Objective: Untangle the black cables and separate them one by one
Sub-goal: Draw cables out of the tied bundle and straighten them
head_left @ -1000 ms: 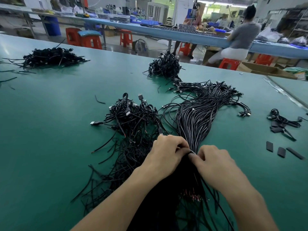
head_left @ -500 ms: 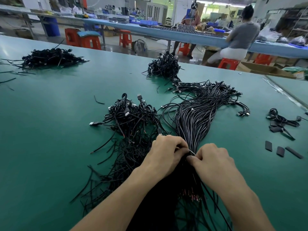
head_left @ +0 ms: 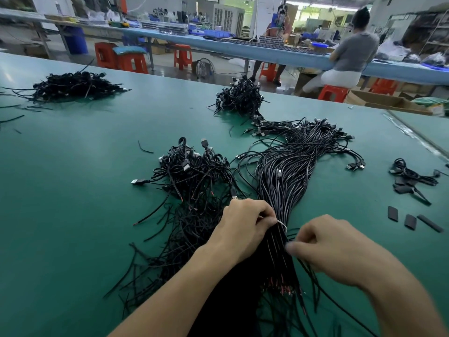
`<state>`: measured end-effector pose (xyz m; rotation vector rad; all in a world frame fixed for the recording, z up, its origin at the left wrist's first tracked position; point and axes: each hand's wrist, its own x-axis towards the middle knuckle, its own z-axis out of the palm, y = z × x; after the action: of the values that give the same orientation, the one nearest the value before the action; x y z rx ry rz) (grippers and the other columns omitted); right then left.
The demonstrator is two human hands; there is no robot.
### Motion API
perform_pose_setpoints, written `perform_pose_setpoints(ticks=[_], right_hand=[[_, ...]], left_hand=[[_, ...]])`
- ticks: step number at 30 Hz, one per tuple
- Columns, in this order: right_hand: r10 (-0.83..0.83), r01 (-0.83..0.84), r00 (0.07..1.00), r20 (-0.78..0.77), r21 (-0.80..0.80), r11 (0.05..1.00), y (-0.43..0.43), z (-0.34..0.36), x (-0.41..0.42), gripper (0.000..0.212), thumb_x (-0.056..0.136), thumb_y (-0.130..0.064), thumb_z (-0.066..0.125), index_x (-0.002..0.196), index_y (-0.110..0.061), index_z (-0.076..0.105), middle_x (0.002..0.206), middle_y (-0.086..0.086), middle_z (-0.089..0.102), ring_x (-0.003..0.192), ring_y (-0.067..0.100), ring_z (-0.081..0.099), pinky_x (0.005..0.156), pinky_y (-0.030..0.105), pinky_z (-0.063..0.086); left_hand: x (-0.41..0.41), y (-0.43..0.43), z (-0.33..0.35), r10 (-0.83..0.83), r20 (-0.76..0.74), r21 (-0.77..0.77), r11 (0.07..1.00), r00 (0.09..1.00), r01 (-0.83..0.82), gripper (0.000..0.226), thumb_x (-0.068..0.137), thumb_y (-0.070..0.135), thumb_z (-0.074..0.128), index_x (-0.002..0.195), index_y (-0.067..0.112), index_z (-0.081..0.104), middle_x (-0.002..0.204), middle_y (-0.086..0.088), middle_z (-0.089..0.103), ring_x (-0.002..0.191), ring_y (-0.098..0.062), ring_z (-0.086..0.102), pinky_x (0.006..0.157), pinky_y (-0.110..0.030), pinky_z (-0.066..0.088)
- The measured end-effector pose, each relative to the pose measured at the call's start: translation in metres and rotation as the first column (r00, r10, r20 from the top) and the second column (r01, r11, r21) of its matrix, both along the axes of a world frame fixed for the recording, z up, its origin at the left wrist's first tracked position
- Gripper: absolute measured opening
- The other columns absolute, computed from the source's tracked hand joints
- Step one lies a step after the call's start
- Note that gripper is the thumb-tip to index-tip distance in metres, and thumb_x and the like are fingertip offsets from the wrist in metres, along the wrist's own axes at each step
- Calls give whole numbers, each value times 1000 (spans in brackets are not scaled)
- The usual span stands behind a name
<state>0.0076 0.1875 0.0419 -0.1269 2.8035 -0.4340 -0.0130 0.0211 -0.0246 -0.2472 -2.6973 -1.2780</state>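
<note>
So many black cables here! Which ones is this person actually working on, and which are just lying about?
In use: long cable bundle; white tie pinched by left hand; right hand at the bundle; tangled heap beside it.
Lying about: far-left cable pile; far-middle cable pile; small coil, right; black sleeve pieces.

Black cables [head_left: 286,171] lie on a green table [head_left: 73,178]; orange-red stools [head_left: 132,62] and a blue bench [head_left: 243,48] stand behind.
</note>
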Motion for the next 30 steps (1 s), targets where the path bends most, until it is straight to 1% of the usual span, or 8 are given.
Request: perform_pose_setpoints(ticks=[6,8,11,13,16,19,23,30], right_hand=[[-94,81,988,-126,-108,991,-19,-23,-6,32,93,-43,59,77,-17,53,84,5,60,82,27,59,76,40,52],[-1,-11,995,-99,-123,992,-14,-19,-6,32,93,-39,60,77,-12,57,78,3,62,76,25,60,70,39,49],[302,-272,950,81,-263,926,-3,4,0,30,83,-41,70,74,-14,64,59,-7,56,55,8,47,55,31,40],[369,-299,913,176,-328,896,6,22,7,31,70,-52,73,74,-21,67,53,-9,54,49,2,42,49,23,35],[251,-235,957,146,-115,965,17,30,11,18,65,-45,75,68,-28,71,56,-5,66,45,5,51,48,24,44],[77,-77,993,92,6,997,16,20,9,10,69,-33,76,72,-25,71,70,0,71,64,18,68,62,31,56],[-31,28,998,-59,-55,998,-6,0,2,30,77,-54,68,77,-24,64,81,-5,67,80,17,64,75,36,55],[-157,133,975,-156,-151,980,-22,-30,-6,31,93,-46,56,78,-19,51,87,5,58,81,27,56,67,36,47]], left_hand=[[-1,0,0,-11,-5,16,1000,1000,11,7,92,29,70,93,25,75,88,6,73,87,-14,69,85,-36,55],[-1,0,0,-10,1,27,1000,1000,10,5,92,28,70,91,25,74,89,6,72,87,-14,68,85,-36,55],[-2,0,0,20,16,28,999,1000,-21,5,92,29,68,90,27,72,89,7,71,88,-14,67,84,-33,54],[-2,0,-1,21,20,39,999,1000,-22,6,93,29,67,89,27,72,87,9,71,87,-11,66,82,-29,52],[-1,0,-1,5,10,30,1000,1000,-6,7,94,28,66,89,27,71,87,12,69,85,-9,65,80,-25,52],[-1,0,-2,-4,-2,27,1000,1000,4,7,94,29,66,91,26,72,89,11,70,87,-11,66,82,-29,54],[-2,0,-2,-12,-25,21,1000,1000,13,4,91,27,69,89,27,72,89,9,72,87,-12,67,85,-34,54],[-1,1,-3,-26,-68,14,1000,997,27,3,90,25,69,90,24,72,92,6,71,87,-15,66,86,-39,52]])
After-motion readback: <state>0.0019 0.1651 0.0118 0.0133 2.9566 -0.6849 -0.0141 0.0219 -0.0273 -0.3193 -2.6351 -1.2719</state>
